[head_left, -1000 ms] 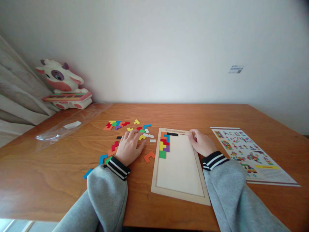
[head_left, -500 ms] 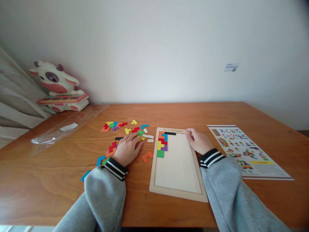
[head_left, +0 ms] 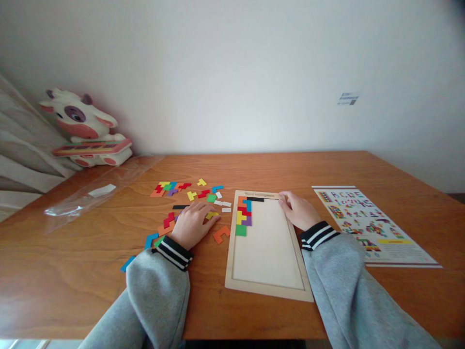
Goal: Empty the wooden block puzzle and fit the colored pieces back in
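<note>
My left hand (head_left: 194,224) is curled low over the table among the loose pieces. Between its thumb and fingertips shows a yellow puzzle piece (head_left: 211,214), partly covered by the fingers. My right hand (head_left: 301,211) pinches the upper right corner of a wooden puzzle board (head_left: 269,290). Along the board's upper left inner edge lie a black bar (head_left: 255,199) and orange, blue, red, yellow and purple pieces, with a green square (head_left: 240,230) lowest. An orange U-shaped piece (head_left: 221,234) rests between my left hand and the board.
Several loose coloured pieces (head_left: 168,187) lie behind and left of my left hand. A printed pattern sheet (head_left: 370,218) is on the right. At the far left stand a toy cow with a keyboard (head_left: 92,131) and a clear plastic bag (head_left: 76,208). A wall closes off the back.
My left fingers have curled back toward me, and the yellow piece has come slightly nearer with them. The green piece behind it is more exposed. My right hand stays at the board's corner.
</note>
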`<state>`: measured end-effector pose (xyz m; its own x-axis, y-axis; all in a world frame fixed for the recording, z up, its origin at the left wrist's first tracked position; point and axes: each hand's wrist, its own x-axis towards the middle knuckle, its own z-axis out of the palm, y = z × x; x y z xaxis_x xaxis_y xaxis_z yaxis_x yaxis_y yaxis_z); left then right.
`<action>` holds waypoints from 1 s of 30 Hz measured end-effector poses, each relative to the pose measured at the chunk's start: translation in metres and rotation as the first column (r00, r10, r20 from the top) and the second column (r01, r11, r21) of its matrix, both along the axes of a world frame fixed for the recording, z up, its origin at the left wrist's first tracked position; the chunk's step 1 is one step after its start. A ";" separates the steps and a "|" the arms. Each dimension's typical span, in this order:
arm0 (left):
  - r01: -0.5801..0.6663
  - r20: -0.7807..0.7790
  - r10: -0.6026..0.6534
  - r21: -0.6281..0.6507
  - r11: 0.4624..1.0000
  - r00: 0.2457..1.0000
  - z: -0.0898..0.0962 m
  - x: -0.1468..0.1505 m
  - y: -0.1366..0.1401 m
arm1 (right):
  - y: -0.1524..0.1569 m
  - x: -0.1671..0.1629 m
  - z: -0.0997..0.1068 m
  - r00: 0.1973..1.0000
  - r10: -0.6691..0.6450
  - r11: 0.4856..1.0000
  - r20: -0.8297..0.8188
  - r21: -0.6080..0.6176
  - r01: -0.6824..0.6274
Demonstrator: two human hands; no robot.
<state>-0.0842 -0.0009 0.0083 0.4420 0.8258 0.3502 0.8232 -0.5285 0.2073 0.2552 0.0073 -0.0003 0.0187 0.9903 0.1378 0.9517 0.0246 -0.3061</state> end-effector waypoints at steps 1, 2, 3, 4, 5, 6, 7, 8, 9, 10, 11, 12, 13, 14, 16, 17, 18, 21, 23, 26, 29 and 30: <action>0.016 0.003 -0.016 0.001 1.000 1.000 0.000 0.000 0.000 | 0.000 0.000 0.001 1.000 0.001 1.000 -0.001 -0.007 -0.001; 0.028 0.008 -0.028 0.000 1.000 1.000 -0.001 0.000 0.000 | 0.000 -0.001 0.001 1.000 0.003 1.000 -0.001 -0.013 -0.003; 0.036 0.014 -0.036 -0.001 0.999 0.999 -0.001 0.000 0.000 | 0.000 -0.001 0.001 1.000 0.003 1.000 -0.002 -0.016 -0.003; 0.042 0.022 -0.042 -0.002 0.999 0.999 -0.001 0.000 0.000 | 0.000 -0.001 0.002 1.000 0.003 1.000 -0.002 -0.017 -0.003; 0.044 0.030 -0.044 -0.002 0.999 0.999 -0.001 0.000 0.000 | 0.000 -0.001 0.001 1.000 0.003 1.000 -0.002 -0.018 -0.003; 0.042 0.039 -0.042 0.001 0.999 0.998 -0.001 0.001 0.000 | 0.000 -0.001 0.001 1.000 0.004 1.000 -0.003 -0.018 -0.004; 0.039 0.048 -0.039 0.005 0.999 0.998 -0.001 0.001 -0.001 | 0.000 -0.001 0.001 1.000 0.004 1.000 -0.003 -0.017 -0.004; 0.035 0.058 -0.035 0.006 0.999 0.998 0.000 0.002 -0.001 | 0.000 -0.001 0.001 1.000 0.003 1.000 -0.004 -0.016 -0.003; 0.032 0.066 -0.032 0.007 0.999 0.997 0.000 0.003 -0.002 | 0.000 -0.001 0.001 1.000 0.003 1.000 -0.004 -0.016 -0.003; 0.030 0.071 -0.031 0.006 1.000 0.997 0.001 0.004 -0.002 | 0.000 -0.002 0.001 1.000 0.000 1.000 -0.004 -0.016 0.000; 0.032 0.071 -0.032 0.007 0.999 0.997 0.001 0.004 -0.003 | 0.000 -0.002 0.001 1.000 -0.003 1.000 -0.003 -0.017 0.003; 0.037 0.070 -0.037 0.011 0.999 0.997 0.002 0.005 -0.003 | 0.000 -0.002 0.002 1.000 -0.006 1.000 -0.001 -0.019 0.006; 0.043 0.068 -0.045 0.022 0.999 0.997 0.002 0.005 -0.003 | -0.001 -0.003 0.002 1.000 -0.007 1.000 0.000 -0.023 0.007; 0.051 0.068 -0.053 0.041 0.998 0.996 0.002 0.006 -0.004 | -0.001 -0.003 0.003 1.000 -0.006 1.000 0.001 -0.026 0.006; 0.063 0.085 -0.070 0.089 0.994 0.994 0.002 0.006 -0.004 | -0.001 -0.003 0.004 1.000 -0.004 0.999 -0.001 -0.034 0.004; 0.069 0.099 -0.080 0.113 0.991 0.992 0.001 0.006 -0.004 | -0.002 -0.004 0.005 1.000 -0.003 0.999 -0.003 -0.037 0.003; 0.074 0.114 -0.090 0.134 0.988 0.989 0.001 0.006 -0.004 | -0.002 -0.004 0.005 1.000 -0.004 0.999 -0.006 -0.041 0.003; 0.096 0.152 -0.124 0.175 0.980 0.981 0.002 0.007 -0.005 | -0.002 -0.004 0.006 1.000 -0.004 0.998 -0.012 -0.055 0.004; 0.124 0.170 -0.158 0.198 0.972 0.973 0.004 0.008 -0.006 | -0.002 -0.004 0.007 1.000 -0.003 0.998 -0.011 -0.059 0.002; 0.178 0.191 -0.226 0.237 0.955 0.955 0.008 0.011 -0.008 | -0.002 -0.004 0.007 1.000 0.002 0.998 -0.006 -0.057 -0.002; 0.222 0.215 -0.283 0.269 0.937 0.935 0.009 0.013 -0.009 | -0.002 -0.004 0.006 1.000 0.005 0.999 -0.003 -0.051 -0.005; 0.232 0.224 -0.296 0.271 0.934 0.929 0.009 0.013 -0.009 | -0.002 -0.003 0.005 1.000 0.004 0.999 -0.002 -0.046 -0.004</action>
<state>-0.0711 -0.0100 0.0169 0.5006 0.5708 0.6508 0.5816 -0.7786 0.2356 0.2519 0.0055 0.0046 0.0153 0.9956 0.0923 0.9510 0.0141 -0.3090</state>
